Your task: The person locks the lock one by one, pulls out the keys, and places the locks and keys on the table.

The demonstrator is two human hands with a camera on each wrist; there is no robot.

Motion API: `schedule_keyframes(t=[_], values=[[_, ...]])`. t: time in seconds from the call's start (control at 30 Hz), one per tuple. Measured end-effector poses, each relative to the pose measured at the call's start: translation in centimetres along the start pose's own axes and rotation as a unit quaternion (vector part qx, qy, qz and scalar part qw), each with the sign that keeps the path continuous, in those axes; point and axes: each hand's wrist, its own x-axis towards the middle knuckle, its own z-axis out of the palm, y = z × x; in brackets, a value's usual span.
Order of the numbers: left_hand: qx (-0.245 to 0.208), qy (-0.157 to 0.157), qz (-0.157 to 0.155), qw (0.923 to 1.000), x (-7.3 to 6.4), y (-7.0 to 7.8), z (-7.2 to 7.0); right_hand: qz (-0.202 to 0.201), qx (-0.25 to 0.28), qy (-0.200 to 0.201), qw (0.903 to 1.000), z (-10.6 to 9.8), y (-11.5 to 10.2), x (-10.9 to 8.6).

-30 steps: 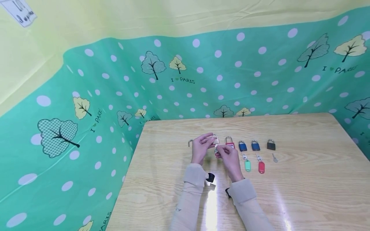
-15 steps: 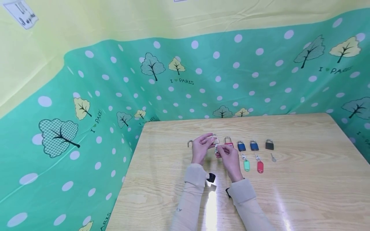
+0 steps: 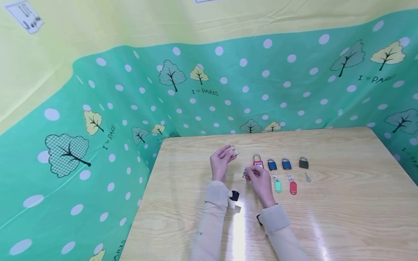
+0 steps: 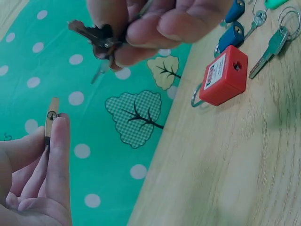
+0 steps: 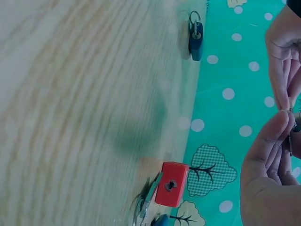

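Note:
In the head view my left hand (image 3: 219,165) pinches a small brass-coloured padlock (image 3: 234,151) above the table. Its keyhole side shows in the left wrist view, where the padlock (image 4: 51,120) stands between thumb and fingers. To the right and nearer me, my right hand (image 3: 261,183) pinches a small bunch of keys (image 3: 244,174). Those keys (image 4: 101,42) hang from the fingertips in the left wrist view, apart from the padlock. The right fingers hide part of the bunch.
A red padlock (image 3: 258,164), two blue padlocks (image 3: 272,165) and a black padlock (image 3: 303,163) lie in a row. Keys with a green tag (image 3: 278,186) and a red tag (image 3: 293,188), plus a loose key (image 3: 308,177), lie before them. Another dark padlock (image 5: 196,43) stands left.
My left hand has moved up and left with the brass padlock, away from the right hand. The keys now show apart from it. The right hand has barely moved.

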Motion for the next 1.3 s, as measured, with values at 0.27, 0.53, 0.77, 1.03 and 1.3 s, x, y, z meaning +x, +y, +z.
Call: schedule_keyframes(t=[0.27,0.53,0.77,1.03,1.3], values=[[0.032,0.001,-0.041,0.9987,0.2,-0.6,-0.3,0.011,-0.029,-0.004,0.9995,0.2,0.7,0.3],[0.11,-0.025,-0.056,0.9921,0.5,-1.5,-0.6,-0.018,-0.097,-0.002,0.9951,0.2,1.1,1.1],[0.186,-0.052,-0.07,0.9787,0.5,-2.5,-0.9,-0.047,-0.211,-0.009,0.9762,0.2,1.1,1.5],[0.298,-0.074,-0.045,0.9506,0.6,-3.6,-0.8,-0.074,-0.318,-0.019,0.945,0.5,0.4,1.6],[0.352,-0.093,-0.042,0.9302,0.5,-3.7,-0.4,-0.071,-0.365,-0.037,0.9277,1.2,0.4,1.7]])
